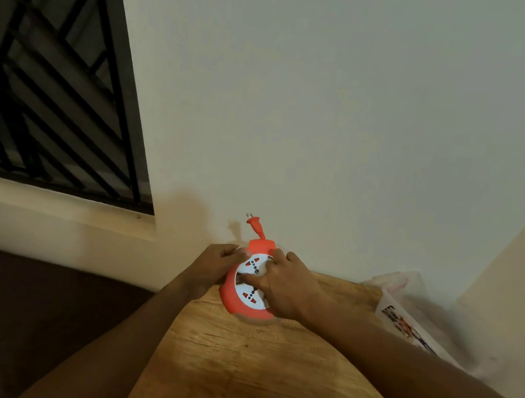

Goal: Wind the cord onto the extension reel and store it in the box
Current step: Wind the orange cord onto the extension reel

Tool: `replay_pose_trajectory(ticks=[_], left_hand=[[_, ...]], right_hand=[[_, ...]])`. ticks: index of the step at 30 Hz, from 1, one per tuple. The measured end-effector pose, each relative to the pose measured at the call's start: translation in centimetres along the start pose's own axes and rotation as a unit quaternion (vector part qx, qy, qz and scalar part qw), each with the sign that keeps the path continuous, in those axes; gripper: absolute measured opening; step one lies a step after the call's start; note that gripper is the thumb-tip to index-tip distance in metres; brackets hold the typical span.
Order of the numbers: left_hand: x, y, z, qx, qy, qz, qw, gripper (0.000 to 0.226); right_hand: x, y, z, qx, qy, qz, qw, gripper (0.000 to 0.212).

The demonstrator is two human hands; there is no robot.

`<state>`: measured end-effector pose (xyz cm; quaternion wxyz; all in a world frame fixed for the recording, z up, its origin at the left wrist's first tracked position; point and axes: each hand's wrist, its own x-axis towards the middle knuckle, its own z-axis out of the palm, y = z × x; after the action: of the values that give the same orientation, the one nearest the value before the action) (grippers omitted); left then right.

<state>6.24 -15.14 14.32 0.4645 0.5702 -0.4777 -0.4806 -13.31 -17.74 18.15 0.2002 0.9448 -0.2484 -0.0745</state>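
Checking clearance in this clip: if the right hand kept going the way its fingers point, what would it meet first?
The right hand already lies on the reel; past it, likely the left hand gripping the far side. Depth is unclear.

left hand [216, 264]: bare | right hand [290, 288]: bare | forearms: uncovered, sleeveless

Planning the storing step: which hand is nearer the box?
Right. The right hand lies on the reel, on the side toward the box; the left hand grips the reel's far side.

Wooden worktop [244, 362] with visible grain, set against a pale wall; a blurred translucent box [412, 316] rests at its right edge.
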Motion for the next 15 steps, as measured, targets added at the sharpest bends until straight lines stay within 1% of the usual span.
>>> replay_pose_trajectory(ticks=[2,4,5,6,7,8,9,10,12,13,15], left_hand=[[0.0,-1.5,-1.1,-0.03,0.006,-0.009,0.999,0.028],[0.1,-2.6,-2.0,-0.057,0.03,-0.031,0.997,0.028],[0.1,-3.1,-2.4,-0.074,0.044,-0.047,0.995,0.028],[0.3,-3.7,-2.9,-0.087,0.053,-0.059,0.993,0.028],[0.4,-4.2,-3.4,-0.095,0.056,-0.066,0.992,0.028],[0.6,-4.6,-3.6,-0.096,0.055,-0.069,0.991,0.027],[0.8,-5.0,-3.7,-0.099,0.054,-0.071,0.991,0.026],[1.0,-5.4,-3.9,-0.097,0.053,-0.072,0.991,0.025],[1.7,-5.9,-3.9,-0.093,0.057,-0.076,0.991,0.027],[2.0,-6.2,-3.9,-0.096,0.062,-0.082,0.99,0.027],[2.7,-6.9,-3.9,-0.107,0.066,-0.097,0.987,0.025]], right_hand=[[1.1,-0.5,1.2,0.02,0.03,0.005,0.999,0.081],[1.9,-1.1,2.1,0.089,0.065,0.047,0.993,0.079],[2.3,-1.3,2.4,0.147,0.081,0.087,0.982,0.077],[2.6,-1.6,2.9,0.217,0.092,0.135,0.962,0.076],[2.9,-1.9,3.6,0.291,0.096,0.187,0.933,0.078],[2.9,-2.2,4.2,0.365,0.099,0.235,0.895,0.081],[3.0,-2.5,5.1,0.439,0.101,0.272,0.85,0.084],[2.9,-2.9,5.9,0.51,0.104,0.3,0.8,0.084],[2.7,-3.7,7.3,0.637,0.099,0.337,0.686,0.081],[2.6,-4.0,7.8,0.682,0.09,0.354,0.634,0.079],[2.8,-4.1,9.0,0.735,0.075,0.387,0.552,0.072]])
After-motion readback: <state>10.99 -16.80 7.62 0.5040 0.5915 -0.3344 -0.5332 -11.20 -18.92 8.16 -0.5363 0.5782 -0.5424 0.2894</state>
